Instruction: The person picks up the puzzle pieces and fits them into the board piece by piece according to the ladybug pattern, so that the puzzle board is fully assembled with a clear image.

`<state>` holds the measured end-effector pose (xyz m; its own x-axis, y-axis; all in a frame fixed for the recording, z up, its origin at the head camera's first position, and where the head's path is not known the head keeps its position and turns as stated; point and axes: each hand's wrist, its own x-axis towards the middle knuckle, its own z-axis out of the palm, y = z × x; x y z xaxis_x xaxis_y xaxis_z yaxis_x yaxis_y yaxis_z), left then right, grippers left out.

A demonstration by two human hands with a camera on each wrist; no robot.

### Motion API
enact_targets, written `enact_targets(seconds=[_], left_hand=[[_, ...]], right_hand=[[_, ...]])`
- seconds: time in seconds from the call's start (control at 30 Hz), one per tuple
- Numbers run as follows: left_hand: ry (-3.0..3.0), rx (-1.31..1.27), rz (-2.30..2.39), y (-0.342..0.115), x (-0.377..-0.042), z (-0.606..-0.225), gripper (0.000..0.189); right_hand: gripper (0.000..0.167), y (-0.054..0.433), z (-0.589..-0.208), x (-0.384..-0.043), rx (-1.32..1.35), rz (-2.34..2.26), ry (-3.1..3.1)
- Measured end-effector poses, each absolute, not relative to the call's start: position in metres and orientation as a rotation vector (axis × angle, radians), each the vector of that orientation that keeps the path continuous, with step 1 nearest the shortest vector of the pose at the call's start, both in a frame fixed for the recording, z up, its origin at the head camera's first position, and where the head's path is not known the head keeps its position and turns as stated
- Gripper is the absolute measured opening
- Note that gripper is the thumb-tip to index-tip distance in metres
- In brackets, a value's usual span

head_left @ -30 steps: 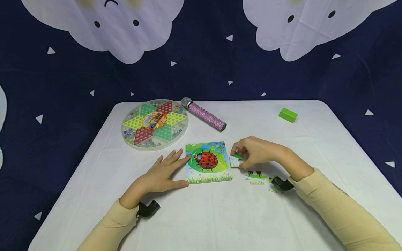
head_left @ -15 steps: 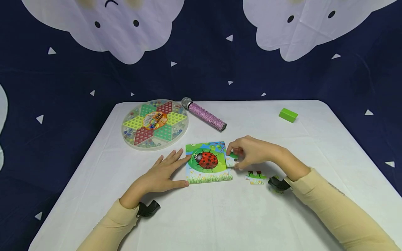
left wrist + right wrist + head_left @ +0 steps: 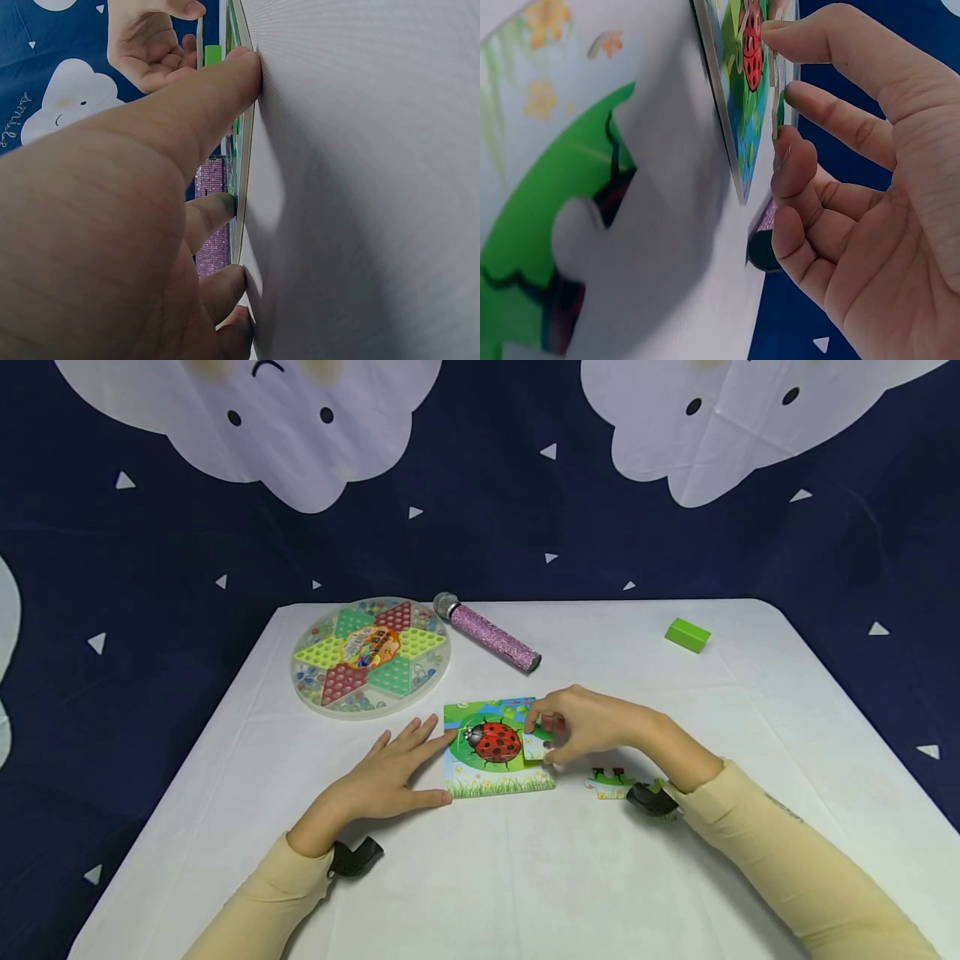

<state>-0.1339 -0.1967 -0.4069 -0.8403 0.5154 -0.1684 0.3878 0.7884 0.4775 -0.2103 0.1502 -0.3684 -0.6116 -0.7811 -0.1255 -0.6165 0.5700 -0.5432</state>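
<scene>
A square ladybug puzzle board (image 3: 498, 787) lies flat on the table. My left hand (image 3: 382, 781) rests along its left side, fingers spread, with the index fingertip and thumb at the edge. In the left wrist view, the thumb (image 3: 217, 86) touches the board's rim. My right hand (image 3: 596, 722) pinches a green-and-white puzzle piece (image 3: 534, 747) between thumb and fingers, over the board's right part. From the right wrist, the piece (image 3: 778, 112) appears edge-on, apart from the board. A loose puzzle piece (image 3: 611, 783) lies right of the board; another is mostly hidden beneath the right wrist camera.
A round marble game board (image 3: 390, 693) stands at the back left, with a pink glitter microphone (image 3: 495, 639) beside it. Toward the back right sits a green block (image 3: 687, 635). Behind the white table (image 3: 480, 877) hangs a dark blue cloud-patterned cloth (image 3: 480, 543).
My right hand has moved left with the puzzle piece, from beside the board to above its right part. The left hand has stayed in place.
</scene>
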Motion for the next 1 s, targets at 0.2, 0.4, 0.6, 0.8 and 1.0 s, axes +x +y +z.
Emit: enact_targets(seconds=[0.2,0.4,0.6,0.8,1.0], left_hand=[[2.688,0.693,0.617,-0.197,-0.135,-0.408,0.09],[2.686,0.7,0.631,-0.198,-0.135,-0.409,0.09],[2.686,0.704,0.631,-0.198,-0.135,-0.409,0.09],[2.691,0.699,0.61,-0.198,-0.135,-0.409,0.09],[2.688,0.699,0.61,-0.198,-0.135,-0.409,0.089]], right_hand=[[0.038,0.142,-0.369,-0.21,-1.154,-0.648,2.436],[0.038,0.133,-0.368,-0.207,-1.16,-0.654,2.418],[0.036,0.123,-0.371,-0.206,-1.195,-0.663,2.393],[0.032,0.114,-0.376,-0.207,-1.245,-0.663,2.373],[0.031,0.105,-0.376,-0.205,-1.253,-0.662,2.344]])
